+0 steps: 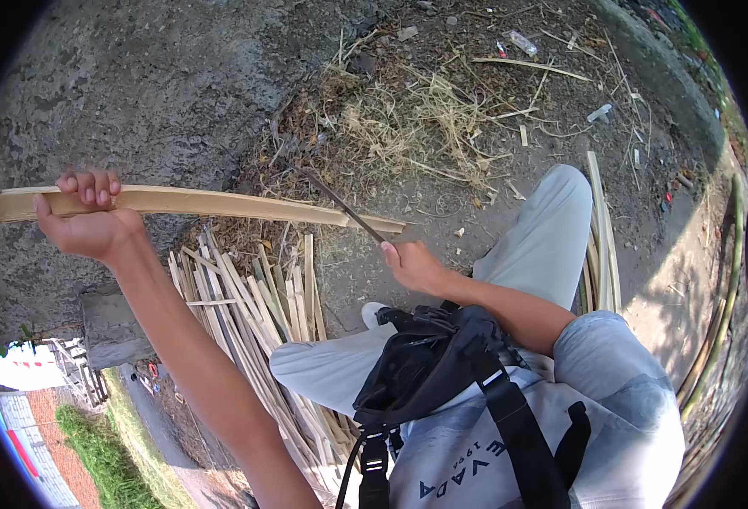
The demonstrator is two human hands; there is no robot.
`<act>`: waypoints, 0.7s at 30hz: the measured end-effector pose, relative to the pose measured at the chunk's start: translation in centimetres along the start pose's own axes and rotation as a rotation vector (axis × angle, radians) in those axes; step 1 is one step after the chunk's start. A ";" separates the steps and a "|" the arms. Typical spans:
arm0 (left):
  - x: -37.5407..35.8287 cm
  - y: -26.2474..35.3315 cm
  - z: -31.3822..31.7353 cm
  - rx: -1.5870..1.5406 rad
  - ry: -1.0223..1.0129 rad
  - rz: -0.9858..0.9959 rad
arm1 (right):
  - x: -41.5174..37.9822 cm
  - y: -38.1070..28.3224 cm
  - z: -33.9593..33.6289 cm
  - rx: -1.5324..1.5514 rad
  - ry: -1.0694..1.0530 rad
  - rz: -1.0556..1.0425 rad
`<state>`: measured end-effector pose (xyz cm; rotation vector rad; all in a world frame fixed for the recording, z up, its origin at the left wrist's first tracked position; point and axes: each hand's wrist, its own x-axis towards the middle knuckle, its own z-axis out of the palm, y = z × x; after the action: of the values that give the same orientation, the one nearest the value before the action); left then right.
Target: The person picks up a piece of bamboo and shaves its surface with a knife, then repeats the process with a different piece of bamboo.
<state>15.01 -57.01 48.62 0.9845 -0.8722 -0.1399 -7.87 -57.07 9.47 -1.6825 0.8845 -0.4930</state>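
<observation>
Left hand [94, 231]: grasps a pale strip [221, 202] near one end
Right hand [414, 266]: grips a knife [340, 204], blade crossing the strip

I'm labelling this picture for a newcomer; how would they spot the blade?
Find the black bag at lower centre, then the right hand just above it. The slim blade juts from that hand across the long pale strip, its dark colour setting it apart.

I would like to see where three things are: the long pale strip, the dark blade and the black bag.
Long pale strip [208, 202]: head view, near the middle of its length.
Dark blade [340, 204]: head view, about halfway along it.
Black bag [429, 360]: head view, its main body.
</observation>
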 end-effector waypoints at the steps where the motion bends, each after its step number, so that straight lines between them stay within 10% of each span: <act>1: -0.1 0.2 -0.4 -0.022 -0.021 -0.005 | -0.2 0.5 0.2 -0.003 -0.017 0.040; 12: -1.6 1.4 -0.8 -0.012 -0.009 0.023 | 0.4 -10.1 -3.1 -0.017 -0.085 -0.113; 21: -0.9 1.1 -0.7 -0.032 0.043 0.024 | 1.5 -3.3 -1.6 -0.109 -0.026 -0.048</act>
<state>14.60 -55.52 48.75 0.9434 -0.8393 -0.1118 -7.10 -58.91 12.89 -1.8091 0.8670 -0.4619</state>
